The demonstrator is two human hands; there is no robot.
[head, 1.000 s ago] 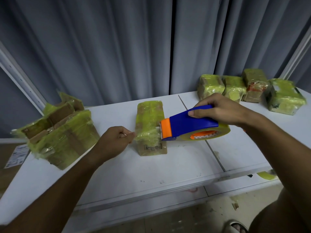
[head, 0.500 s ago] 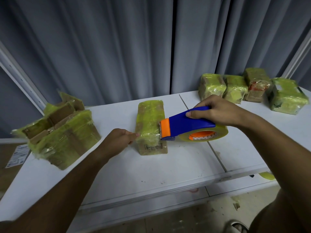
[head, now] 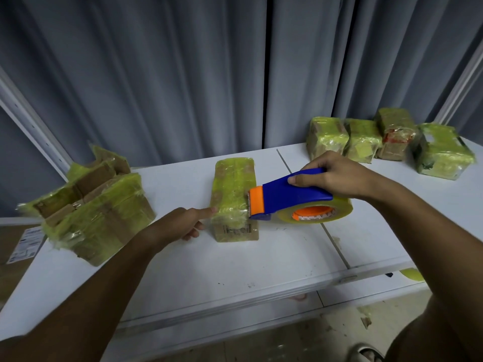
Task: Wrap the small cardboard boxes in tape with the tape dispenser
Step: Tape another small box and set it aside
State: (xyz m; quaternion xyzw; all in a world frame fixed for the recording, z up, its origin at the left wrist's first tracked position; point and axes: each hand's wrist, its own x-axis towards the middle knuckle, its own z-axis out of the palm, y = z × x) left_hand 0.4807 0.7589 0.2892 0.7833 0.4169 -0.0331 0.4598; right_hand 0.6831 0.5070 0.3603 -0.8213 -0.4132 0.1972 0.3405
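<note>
One large open carton (head: pixel 96 212), taped yellow-green, sits at the far left of the white table (head: pixel 235 270). The left hand (head: pixel 183 226) points a straight forefinger against the left side of one small cardboard box (head: pixel 234 199) at the table's middle; its other fingers are curled under and hold nothing. The right hand (head: pixel 337 176) has its fingers wrapped round the blue handle of one tape dispenser (head: pixel 292 198), whose orange nose touches the box's right side. Four wrapped boxes (head: pixel 386 142) stand in a row at the far right. Grey curtains (head: pixel 183 74) hang behind the table.
</note>
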